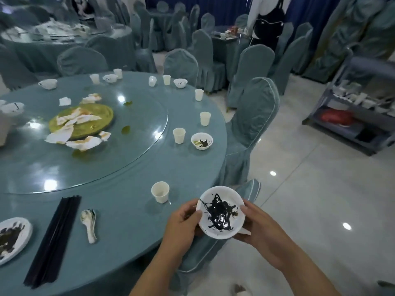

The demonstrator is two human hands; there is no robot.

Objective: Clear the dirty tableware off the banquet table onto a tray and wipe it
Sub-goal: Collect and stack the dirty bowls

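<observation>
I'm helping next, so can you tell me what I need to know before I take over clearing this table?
Left grip and right grip both hold the small white round bowl smeared with dark sauce, at the near edge of the round blue-clothed table.
On the table: white paper cups; another dirty white bowl; black chopsticks; white ceramic spoon; dirty white plate; yellow-green round platter under crumpled napkins.
Done: just this bowl lifted. Left: everything else, then wiping. No tray in view; a grey cart stands on the right.
</observation>
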